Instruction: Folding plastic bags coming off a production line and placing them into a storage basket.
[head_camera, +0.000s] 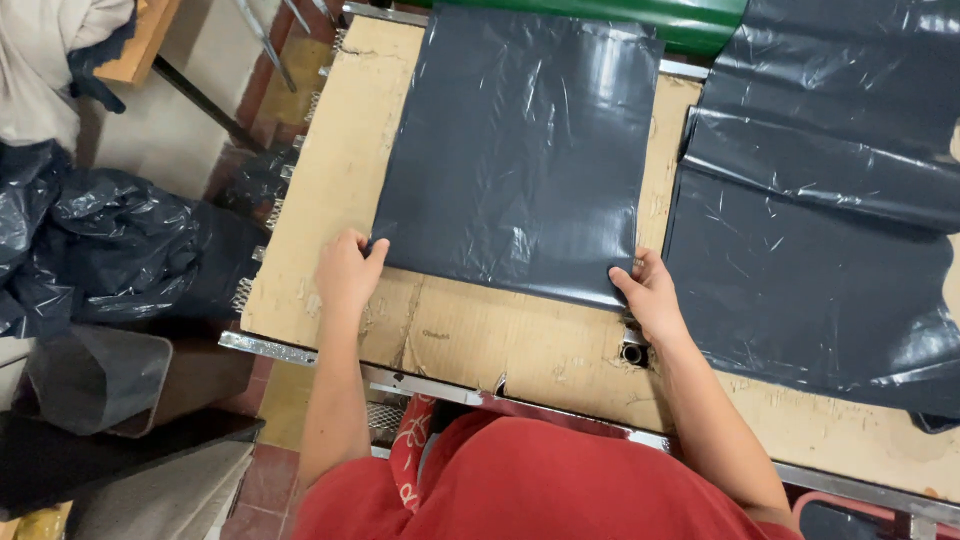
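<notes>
From the head camera, a dark grey plastic bag (520, 150) lies flat on a cardboard-topped table (340, 190), its near edge toward the person. The left hand (347, 270) pinches the bag's near left corner between thumb and fingers; the right hand (650, 295) nips the near right corner the same way. The film looks thin, light and floppy, glossy enough to slide, so I'd judge the corners the surest places to hold it, kept taut so it does not sag or crease. A larger sheet of dark plastic (820, 250) lies just to the right, and crumpled bags (100, 240) sit beside the table on the left.
</notes>
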